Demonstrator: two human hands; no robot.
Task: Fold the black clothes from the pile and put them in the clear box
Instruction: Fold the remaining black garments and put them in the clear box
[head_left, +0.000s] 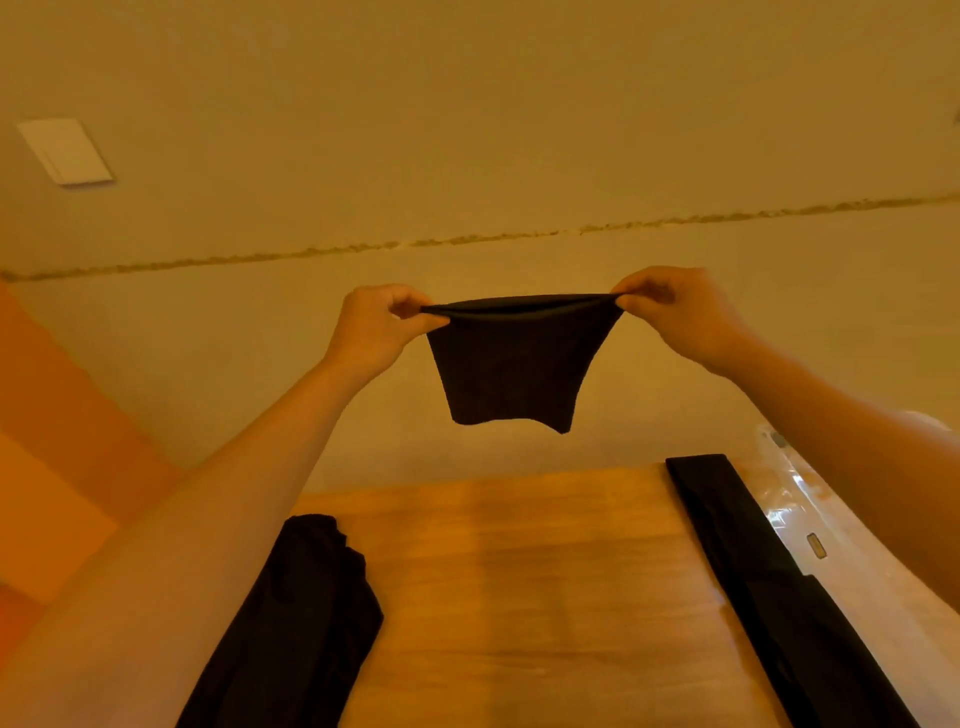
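A small black garment (511, 361) hangs in the air above the wooden table (519, 571), stretched by its top edge. My left hand (376, 327) pinches its left corner and my right hand (675, 312) pinches its right corner. A crumpled pile of black clothes (301, 618) lies on the table at the lower left, partly behind my left forearm. At the right stands the clear box (800, 499), with a long black cloth (769, 582) lying along its near edge. My right forearm hides part of the box.
A plain wall rises behind the table, with a white switch plate (65, 150) at the upper left. An orange surface (57, 467) lies to the left of the table. Bare wood shows between the pile and the box.
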